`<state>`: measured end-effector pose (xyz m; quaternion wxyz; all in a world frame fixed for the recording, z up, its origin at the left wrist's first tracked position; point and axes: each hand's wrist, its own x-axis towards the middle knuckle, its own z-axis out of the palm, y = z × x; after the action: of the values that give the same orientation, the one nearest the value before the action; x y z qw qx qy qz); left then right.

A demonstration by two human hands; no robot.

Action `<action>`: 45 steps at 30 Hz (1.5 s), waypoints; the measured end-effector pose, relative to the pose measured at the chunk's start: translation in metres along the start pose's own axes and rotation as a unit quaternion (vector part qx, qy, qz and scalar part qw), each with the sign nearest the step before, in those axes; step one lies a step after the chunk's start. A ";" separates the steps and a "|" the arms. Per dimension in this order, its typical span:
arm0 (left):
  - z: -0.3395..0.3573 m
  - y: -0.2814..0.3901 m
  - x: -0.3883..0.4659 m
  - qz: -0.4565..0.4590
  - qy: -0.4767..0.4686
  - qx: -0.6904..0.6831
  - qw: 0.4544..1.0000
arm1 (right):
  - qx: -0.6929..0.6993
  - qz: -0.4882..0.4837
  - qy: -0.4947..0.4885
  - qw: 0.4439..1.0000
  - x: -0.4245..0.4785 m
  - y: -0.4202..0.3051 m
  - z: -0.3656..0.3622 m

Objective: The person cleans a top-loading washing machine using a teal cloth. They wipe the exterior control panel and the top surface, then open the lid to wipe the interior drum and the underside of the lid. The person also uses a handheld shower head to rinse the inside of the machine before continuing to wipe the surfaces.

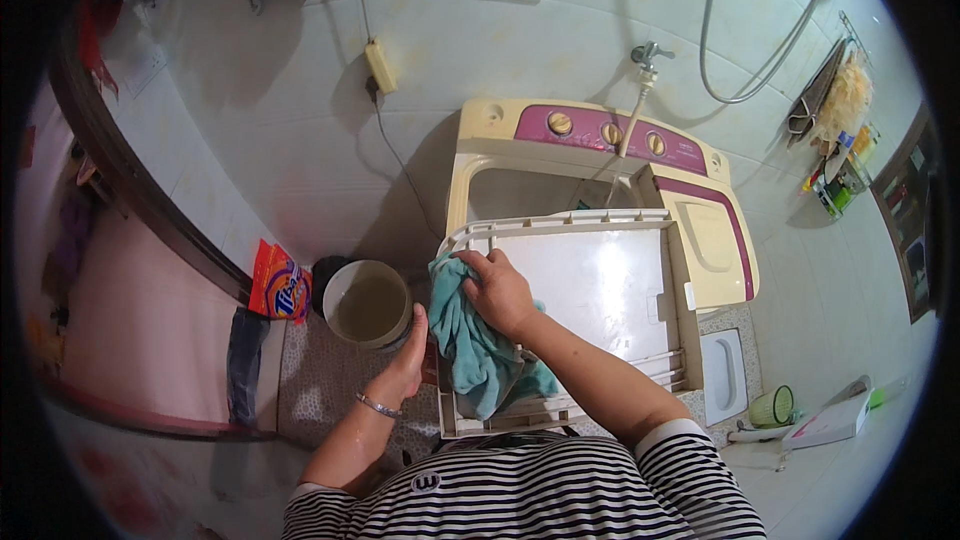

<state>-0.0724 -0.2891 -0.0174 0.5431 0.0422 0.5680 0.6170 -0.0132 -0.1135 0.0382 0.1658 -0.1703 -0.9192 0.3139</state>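
Observation:
A white plastic panel (581,277) with ribbed edges, seemingly the washing machine's lid seen from its underside, lies tilted between my body and the machine. My right hand (496,291) presses a crumpled teal cloth (469,352) against its left edge. At that same edge, lower down, my left hand (409,360) grips the panel from the side, thumb up and the other fingers mostly hidden. Behind the panel stands a cream and purple twin-tub washing machine (480,146). Its wash tub (517,191) is uncovered, with water running into it from a hose (636,120).
Left of the panel, a bucket (330,300) of cloudy water stands on the patterned floor beside an orange detergent bag (279,281). A squat toilet (724,375) and a green basket (772,406) are to the right. A tap (651,54) and a shower hose (709,52) are on the wall.

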 end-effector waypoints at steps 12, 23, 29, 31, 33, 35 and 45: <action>0.056 0.135 0.114 0.486 -0.009 0.417 0.768 | -0.030 0.035 0.035 0.998 0.027 0.037 0.008; 0.074 0.143 0.129 0.280 0.044 0.517 0.808 | -0.041 0.066 0.322 0.944 0.045 0.055 -0.057; 0.070 0.120 0.126 0.404 0.122 0.639 0.643 | -0.145 0.094 0.142 0.975 0.056 0.065 -0.058; 0.072 0.118 0.120 0.457 0.125 0.654 0.590 | -0.147 0.152 0.157 0.965 0.044 0.092 -0.082; 0.079 0.117 0.110 0.459 0.128 0.652 0.590 | -0.152 0.202 0.229 0.940 0.020 0.128 -0.111; 0.078 0.114 0.116 0.455 0.129 0.673 0.569 | -0.159 0.287 0.281 0.902 -0.002 0.162 -0.147; 0.088 0.117 0.113 0.397 0.126 0.742 0.525 | 0.031 0.085 0.119 0.989 0.018 0.129 -0.125</action>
<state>-0.1322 -0.1228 0.0364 -0.0628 0.5728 0.8079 0.1236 0.0488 0.0554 0.0533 0.2517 -0.2784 -0.8651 0.3328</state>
